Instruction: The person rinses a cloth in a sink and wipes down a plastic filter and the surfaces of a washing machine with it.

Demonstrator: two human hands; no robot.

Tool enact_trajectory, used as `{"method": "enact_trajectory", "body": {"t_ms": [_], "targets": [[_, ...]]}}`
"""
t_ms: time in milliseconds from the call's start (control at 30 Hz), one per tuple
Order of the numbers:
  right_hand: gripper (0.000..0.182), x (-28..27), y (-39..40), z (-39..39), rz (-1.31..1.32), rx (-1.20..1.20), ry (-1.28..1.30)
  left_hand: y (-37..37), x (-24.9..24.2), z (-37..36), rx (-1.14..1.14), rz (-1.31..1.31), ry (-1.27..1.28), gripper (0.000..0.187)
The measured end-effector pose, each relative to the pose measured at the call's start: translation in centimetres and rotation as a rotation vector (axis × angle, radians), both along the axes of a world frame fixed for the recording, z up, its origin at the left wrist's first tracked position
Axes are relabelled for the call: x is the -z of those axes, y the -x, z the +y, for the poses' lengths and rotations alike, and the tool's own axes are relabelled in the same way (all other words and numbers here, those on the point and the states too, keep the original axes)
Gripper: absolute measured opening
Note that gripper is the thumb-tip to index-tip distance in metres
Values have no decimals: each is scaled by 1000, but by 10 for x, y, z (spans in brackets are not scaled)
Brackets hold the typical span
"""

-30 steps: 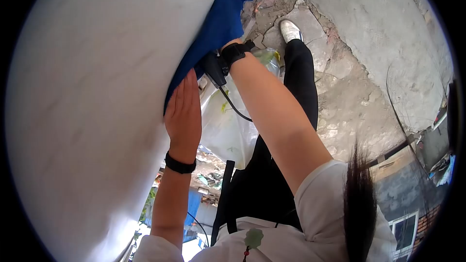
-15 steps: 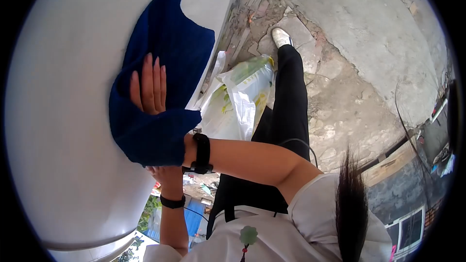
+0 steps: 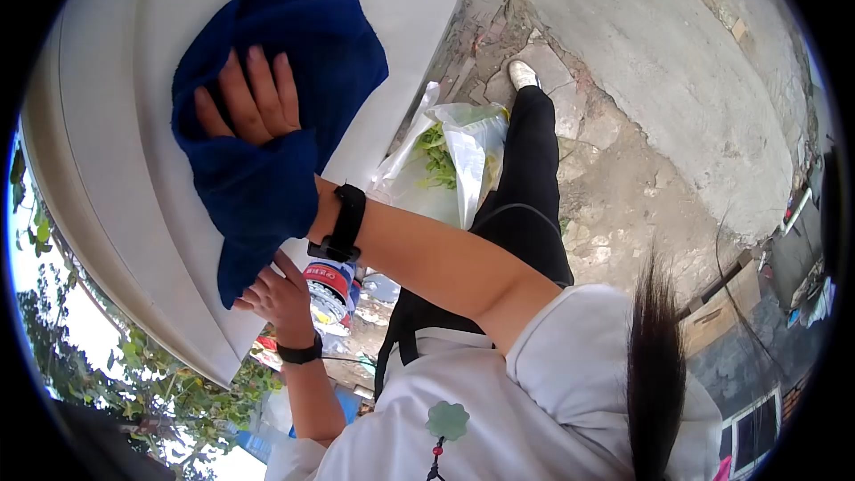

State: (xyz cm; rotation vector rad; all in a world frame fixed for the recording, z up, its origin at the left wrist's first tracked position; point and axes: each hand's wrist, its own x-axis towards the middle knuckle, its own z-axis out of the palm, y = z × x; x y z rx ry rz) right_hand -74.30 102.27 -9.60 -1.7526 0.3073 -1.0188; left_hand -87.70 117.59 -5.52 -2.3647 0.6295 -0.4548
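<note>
A large white panel (image 3: 392, 0) with a smooth face takes up the upper left. Spread over it is a dark blue cloth (image 3: 338, 44). My right hand (image 3: 254, 98) lies on this cloth with its fingers stretched and slightly apart, pressing it against the panel. Part of the cloth folds over the back of that hand and hangs below the wrist. At the panel's lower edge, my left hand (image 3: 280, 298) has bent fingers around the rim, close to the cloth's hanging corner. Its fingertips are partly hidden.
A clear plastic bag (image 3: 476, 147) with green leaves inside stands on the ground beside my leg (image 3: 530, 169). Broken concrete (image 3: 623, 187) covers the ground to the right. Below the panel, a red, white and blue package (image 3: 329, 294) shows. Tree leaves (image 3: 142, 374) appear at lower left.
The panel now appears tilted, with ridges along its left side in view. My right hand and the cloth have shifted left and up. More of my left hand shows.
</note>
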Motion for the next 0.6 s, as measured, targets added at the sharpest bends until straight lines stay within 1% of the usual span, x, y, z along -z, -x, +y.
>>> {"method": "enact_trajectory", "body": {"t_ms": [67, 133, 200, 267, 333, 400, 433, 467, 500, 567, 600], "targets": [[47, 14, 6, 0, 198, -7, -53, -4, 30, -4, 31, -57, 4, 33], [51, 45, 9, 5, 338, -43, -156, -7, 55, -8, 42, -45, 49, 29], [54, 87, 34, 23, 681, -644, -426, -6, 67, -14, 50, -1, 78, 25], [47, 105, 46, 53, 562, -614, -387, 8, 71, 3, 10, 57, 70, 24], [41, 111, 49, 74, 437, -574, -343, 10, 63, 12, 28, 43, 122, 25], [35, 111, 59, 88, 329, -539, -307, 18, 46, 19, -7, 19, 150, 32], [41, 33, 45, 51, 375, -311, -159, 26, 35, 25, -27, 13, 164, 36], [48, -47, 30, 11, 444, -74, -34, 35, 32, 43, -7, 39, 241, 46], [54, -59, 40, 18, 273, -237, -50, 38, 29, 55, 17, 47, 131, 49], [56, -46, 36, 43, -6, -141, -110, 31, 13, 38, 98, 123, 177, 63], [51, -30, 36, 44, -57, -142, -11, 33, 18, 39, 33, 94, 138, 57]]}}
